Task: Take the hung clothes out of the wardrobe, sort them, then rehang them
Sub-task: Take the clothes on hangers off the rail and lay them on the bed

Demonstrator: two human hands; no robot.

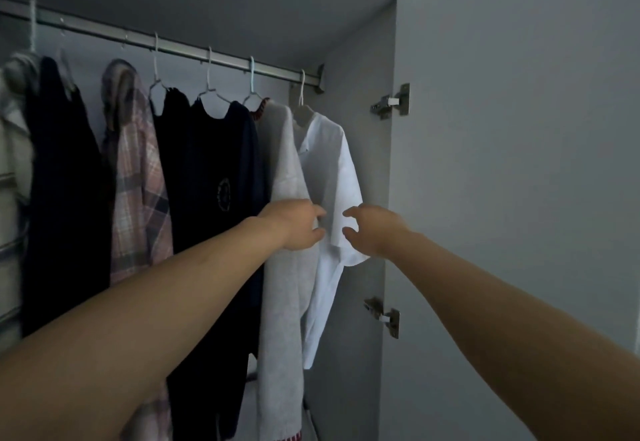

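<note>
Two hands (334, 227) before white shirt (341, 177); grey top (284, 267) alongside, touching left.

Both arms are bare and extended forward and upward, converging toward the centre of the view. The left forearm enters from the lower left corner and runs diagonally up to the right; the right forearm enters from the lower right edge and runs up to the left.

The left hand (298, 224) is at the far end of its reach, back of hand toward the camera, fingers loosely curled with tips pointing right. The right hand (372, 229) sits level with it, just beside it but apart, fingers spread and bent like a claw, tips pointing left. The two grips face each other across a narrow gap. Neither grip is closed.
</note>
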